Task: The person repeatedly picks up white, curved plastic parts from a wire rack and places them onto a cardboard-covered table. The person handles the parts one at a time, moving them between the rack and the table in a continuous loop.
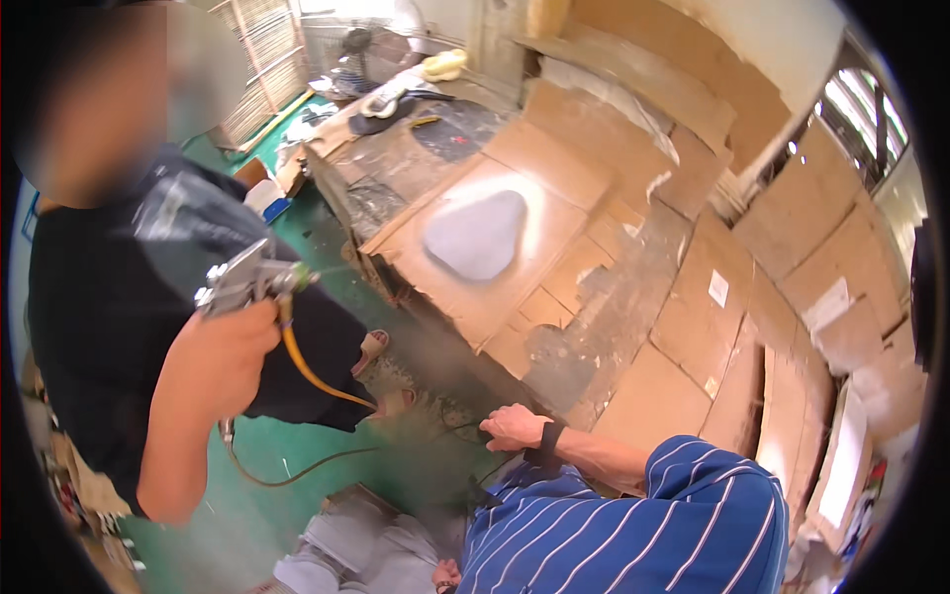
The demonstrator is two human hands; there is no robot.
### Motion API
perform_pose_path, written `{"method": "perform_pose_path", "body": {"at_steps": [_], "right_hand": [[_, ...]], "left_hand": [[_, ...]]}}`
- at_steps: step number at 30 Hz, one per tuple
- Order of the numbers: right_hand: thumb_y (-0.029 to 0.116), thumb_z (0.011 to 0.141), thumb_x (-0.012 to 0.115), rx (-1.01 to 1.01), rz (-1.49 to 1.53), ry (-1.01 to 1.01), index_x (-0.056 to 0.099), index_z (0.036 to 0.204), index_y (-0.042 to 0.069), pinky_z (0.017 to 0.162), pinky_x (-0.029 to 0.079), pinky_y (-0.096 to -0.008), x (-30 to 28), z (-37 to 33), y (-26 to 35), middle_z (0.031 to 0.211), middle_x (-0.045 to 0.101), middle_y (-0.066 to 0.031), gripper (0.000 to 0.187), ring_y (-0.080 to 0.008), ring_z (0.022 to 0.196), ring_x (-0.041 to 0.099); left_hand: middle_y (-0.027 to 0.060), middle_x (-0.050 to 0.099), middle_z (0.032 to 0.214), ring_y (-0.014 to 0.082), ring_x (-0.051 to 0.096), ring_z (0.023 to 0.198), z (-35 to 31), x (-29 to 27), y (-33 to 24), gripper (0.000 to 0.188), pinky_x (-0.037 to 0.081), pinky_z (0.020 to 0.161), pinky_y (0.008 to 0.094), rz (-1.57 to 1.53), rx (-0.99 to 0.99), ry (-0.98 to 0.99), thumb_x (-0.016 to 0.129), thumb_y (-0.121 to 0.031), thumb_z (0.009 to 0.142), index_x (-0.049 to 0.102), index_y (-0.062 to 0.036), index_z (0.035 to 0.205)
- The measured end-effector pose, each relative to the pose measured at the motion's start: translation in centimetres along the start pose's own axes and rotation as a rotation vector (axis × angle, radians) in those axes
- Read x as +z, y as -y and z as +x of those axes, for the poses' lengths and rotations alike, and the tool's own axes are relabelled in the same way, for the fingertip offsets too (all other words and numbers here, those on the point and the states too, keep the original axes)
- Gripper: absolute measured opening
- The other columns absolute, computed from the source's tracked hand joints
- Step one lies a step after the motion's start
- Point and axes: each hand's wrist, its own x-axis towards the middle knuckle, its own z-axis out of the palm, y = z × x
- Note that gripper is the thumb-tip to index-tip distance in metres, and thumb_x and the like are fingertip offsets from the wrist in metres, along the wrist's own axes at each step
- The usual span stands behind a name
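My right hand, with a black band at the wrist, is held in front of my blue striped shirt. Its fingers are curled, and a thin dark line meets them; what they hold is too blurred to name. Only a small part of my left hand shows at the lower edge, beside grey flat pieces; its fingers are mostly hidden. At the left, a person in black grips a metal spray gun. Facing the gun, a grey rounded panel lies flat on cardboard, ringed by pale spray.
A yellow hose and a brown hose hang from the gun over the green floor. Cardboard sheets cover the bench at the right. Behind it stand a fan and a roll of tape.
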Motion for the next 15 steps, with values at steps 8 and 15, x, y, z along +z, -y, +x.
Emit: {"method": "perform_pose_path", "body": {"at_steps": [8,15], "right_hand": [[0.037,0.082,0.073,0.060,0.223,-0.337,0.069,0.090,0.002,0.069,0.057,-0.0513,1.4,1.8,-6.6,0.080,0.069,-0.0208,0.036,-0.0406,0.081,0.070],[0.033,0.082,0.074,0.060,0.256,-0.579,0.065,0.083,0.002,0.063,0.055,-0.0510,-1.8,6.8,-10.9,0.073,0.066,-0.0205,0.032,-0.0423,0.074,0.068]], "left_hand": [[0.0218,0.063,0.126,0.0322,0.067,0.101,-2.1,2.6,-7.6,0.055,0.059,0.079,0.0480,0.405,0.214,0.053,0.058,-0.017,0.096,0.045,-0.0050,0.148],[0.0237,0.057,0.138,0.0345,0.065,0.112,-9.0,10.8,-8.1,0.056,0.058,0.086,0.0479,0.703,0.267,0.018,0.054,-0.013,0.098,0.039,-0.0052,0.151]]}}
